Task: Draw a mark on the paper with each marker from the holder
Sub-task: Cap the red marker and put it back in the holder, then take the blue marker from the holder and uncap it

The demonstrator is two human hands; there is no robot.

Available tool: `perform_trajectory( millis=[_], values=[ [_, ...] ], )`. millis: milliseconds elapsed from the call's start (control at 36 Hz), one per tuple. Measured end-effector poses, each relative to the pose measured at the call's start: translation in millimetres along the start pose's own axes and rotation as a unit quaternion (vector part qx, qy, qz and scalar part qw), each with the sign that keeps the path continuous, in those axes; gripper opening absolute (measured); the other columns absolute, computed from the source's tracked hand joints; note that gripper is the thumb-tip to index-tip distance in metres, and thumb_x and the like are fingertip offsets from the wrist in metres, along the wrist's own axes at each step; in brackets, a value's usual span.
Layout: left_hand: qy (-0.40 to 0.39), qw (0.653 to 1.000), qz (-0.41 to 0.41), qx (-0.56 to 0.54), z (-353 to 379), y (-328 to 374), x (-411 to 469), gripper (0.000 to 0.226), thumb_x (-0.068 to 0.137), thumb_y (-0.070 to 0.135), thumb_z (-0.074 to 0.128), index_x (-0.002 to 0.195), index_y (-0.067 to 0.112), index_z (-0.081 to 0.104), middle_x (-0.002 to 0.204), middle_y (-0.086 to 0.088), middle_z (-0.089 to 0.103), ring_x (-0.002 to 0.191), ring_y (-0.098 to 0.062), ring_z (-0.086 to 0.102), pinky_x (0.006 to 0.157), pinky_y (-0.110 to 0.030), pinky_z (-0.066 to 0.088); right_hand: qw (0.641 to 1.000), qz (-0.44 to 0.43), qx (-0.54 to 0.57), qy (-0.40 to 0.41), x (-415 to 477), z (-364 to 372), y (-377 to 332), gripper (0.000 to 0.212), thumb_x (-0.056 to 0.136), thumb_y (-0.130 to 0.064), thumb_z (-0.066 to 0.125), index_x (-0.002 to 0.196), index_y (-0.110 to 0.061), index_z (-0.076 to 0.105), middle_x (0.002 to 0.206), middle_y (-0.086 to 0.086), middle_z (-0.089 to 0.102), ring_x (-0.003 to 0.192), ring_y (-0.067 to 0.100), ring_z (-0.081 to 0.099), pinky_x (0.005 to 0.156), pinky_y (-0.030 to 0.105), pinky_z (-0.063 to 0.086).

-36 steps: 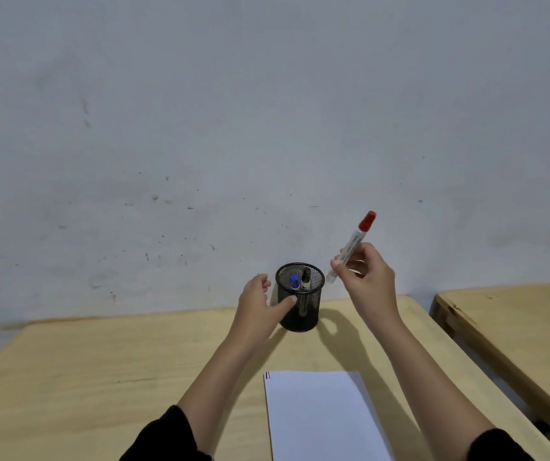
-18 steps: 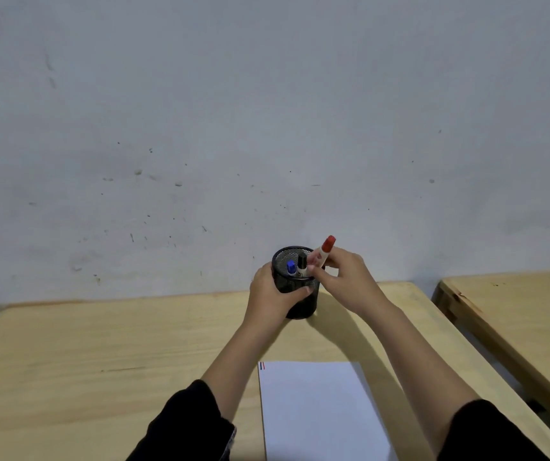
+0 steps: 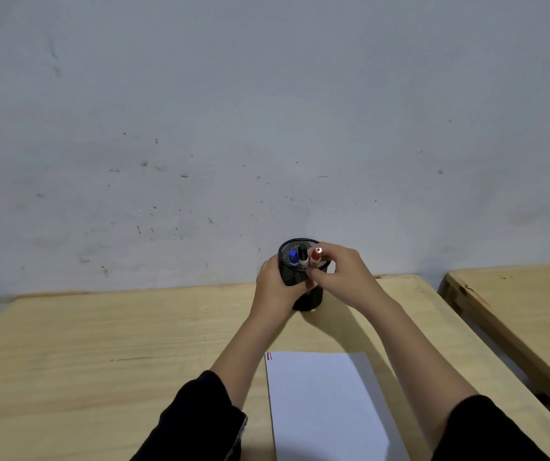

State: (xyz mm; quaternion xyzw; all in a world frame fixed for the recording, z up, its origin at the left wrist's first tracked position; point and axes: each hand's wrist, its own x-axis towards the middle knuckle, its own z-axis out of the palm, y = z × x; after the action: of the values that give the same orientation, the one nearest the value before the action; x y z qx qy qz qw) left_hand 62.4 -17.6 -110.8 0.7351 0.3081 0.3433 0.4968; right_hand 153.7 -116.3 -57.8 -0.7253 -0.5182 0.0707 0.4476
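Your left hand (image 3: 275, 284) grips the mesh holder (image 3: 300, 277) at the table's (image 3: 100, 344) far edge; your right hand (image 3: 340, 277) pinches the red marker (image 3: 316, 256) inside it. Keep the holder braced, then release cleanly, clear of the blue marker (image 3: 293, 257) and black marker (image 3: 303, 256).

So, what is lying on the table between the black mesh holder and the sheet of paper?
In the head view nothing lies there: between the holder and the paper is bare wooden table, crossed above only by both forearms and their shadow.
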Motion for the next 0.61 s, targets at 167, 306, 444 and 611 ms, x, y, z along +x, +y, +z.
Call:
perform_trajectory(
  millis=[167, 306, 444, 611],
  values=[
    [-0.007, 1.000, 0.003, -0.004, -1, -4, 1, 0.051, 0.056, 0.035, 0.074, 0.105, 0.028, 0.059, 0.106, 0.003, 0.065, 0.106, -0.020, 0.060, 0.090, -0.044, 0.052, 1.000, 0.007, -0.003, 0.004, 6, 9, -6, 0.015, 0.076, -0.011, 0.068, 0.082, -0.022, 0.060, 0.076, -0.007, 0.061, 0.076, 0.011, 0.057, 0.065, 0.007, 0.040],
    [-0.021, 0.998, 0.003, -0.052, -3, -8, -3, 0.056, 0.054, 0.038, 0.076, 0.108, 0.040, 0.058, 0.115, 0.001, 0.064, 0.107, -0.017, 0.063, 0.094, -0.043, 0.052, 1.000, 0.010, 0.001, 0.001, 13, 16, -11, 0.014, 0.076, -0.013, 0.069, 0.088, -0.019, 0.064, 0.081, -0.001, 0.065, 0.076, 0.013, 0.059, 0.066, 0.017, 0.044],
    [-0.018, 0.998, 0.015, -0.059, -2, -7, -7, 0.054, 0.056, 0.042, 0.075, 0.105, 0.054, 0.055, 0.116, 0.002, 0.061, 0.110, -0.014, 0.061, 0.096, -0.041, 0.051, 1.000, 0.013, -0.012, 0.008, 21, 23, -12, 0.013, 0.076, -0.016, 0.070, 0.087, -0.013, 0.063, 0.081, 0.002, 0.064, 0.068, 0.008, 0.054, 0.060, 0.017, 0.041],
    [-0.010, 0.999, 0.026, -0.034, -3, -3, -11, 0.050, 0.068, 0.030, 0.077, 0.104, 0.052, 0.051, 0.111, 0.001, 0.050, 0.098, -0.014, 0.064, 0.086, -0.027, 0.051, 0.999, 0.002, -0.036, 0.019, 21, 26, -12, 0.010, 0.079, -0.016, 0.066, 0.079, -0.018, 0.056, 0.072, -0.007, 0.054, 0.061, 0.005, 0.048, 0.054, 0.012, 0.033]
  ],
)
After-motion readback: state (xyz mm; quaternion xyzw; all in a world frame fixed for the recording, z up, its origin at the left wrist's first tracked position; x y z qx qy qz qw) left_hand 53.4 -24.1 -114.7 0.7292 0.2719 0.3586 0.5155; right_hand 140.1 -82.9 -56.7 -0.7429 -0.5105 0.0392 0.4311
